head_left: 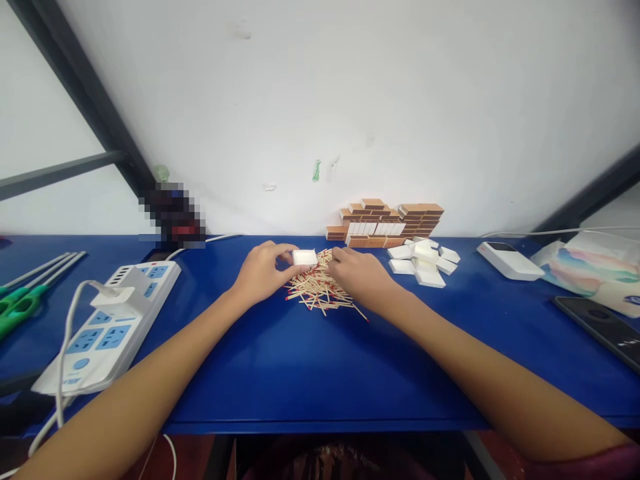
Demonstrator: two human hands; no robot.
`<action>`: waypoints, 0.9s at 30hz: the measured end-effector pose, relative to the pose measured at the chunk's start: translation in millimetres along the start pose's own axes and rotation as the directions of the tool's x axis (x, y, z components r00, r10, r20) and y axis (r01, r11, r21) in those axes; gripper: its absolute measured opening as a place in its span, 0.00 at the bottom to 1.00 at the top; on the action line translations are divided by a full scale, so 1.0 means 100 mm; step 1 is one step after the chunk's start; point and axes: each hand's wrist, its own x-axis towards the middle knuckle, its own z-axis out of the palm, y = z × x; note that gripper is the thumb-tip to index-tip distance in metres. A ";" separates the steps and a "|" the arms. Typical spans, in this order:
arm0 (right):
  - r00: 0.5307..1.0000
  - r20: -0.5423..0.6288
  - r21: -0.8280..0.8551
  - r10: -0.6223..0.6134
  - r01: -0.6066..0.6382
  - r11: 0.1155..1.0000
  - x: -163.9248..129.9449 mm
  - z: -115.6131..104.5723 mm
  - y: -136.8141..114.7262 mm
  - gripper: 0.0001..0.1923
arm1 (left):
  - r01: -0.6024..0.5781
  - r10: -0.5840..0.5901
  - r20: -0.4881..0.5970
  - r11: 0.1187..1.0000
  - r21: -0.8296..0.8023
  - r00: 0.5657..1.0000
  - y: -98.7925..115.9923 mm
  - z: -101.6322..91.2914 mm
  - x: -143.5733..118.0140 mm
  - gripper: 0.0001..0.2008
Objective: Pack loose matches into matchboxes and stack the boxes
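Fingertips of the right hand [359, 272] curl down and bunch close together over the edge of the matches [323, 291], turned so that I cannot tell whether they pinch a match or nothing. The left hand [263, 270] holds a small white tray [305, 257] between thumb and fingers, just above the left part of the pile; most of the fingers behind the thumb are hidden, and the tray's inside is too small to read. Part of the heap is covered by the tray and the right hand. A pixelated block [173, 217] masks something dark beside the left frame post, the green-handled tool [23, 308] is cut off at the left edge, and the phone [597, 327] runs out of view at the right. The tray is plain white, short and boxy, with a paler rim. The matches are thin pale sticks with red heads, strewn at all angles in a loose mound on the blue table [320, 380], one lying out toward the right forearm. Behind and to the right, brown matchboxes [423, 220] are stacked against the wall, some showing white ends, and loose white pieces [430, 277] lie heaped in front of them.
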 end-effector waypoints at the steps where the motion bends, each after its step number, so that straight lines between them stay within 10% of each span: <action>1: 1.000 0.000 0.002 0.001 -0.001 1.000 0.00 0.00 0.01 0.15 | 0.005 -0.005 0.009 1.000 0.000 1.000 0.00 0.00 0.00 0.17; 27: 0.928 -0.365 0.356 -0.081 0.219 0.908 -0.21 0.08 0.27 0.15 | 0.036 -0.034 0.015 0.978 -0.204 0.999 0.25 0.14 -0.12 0.23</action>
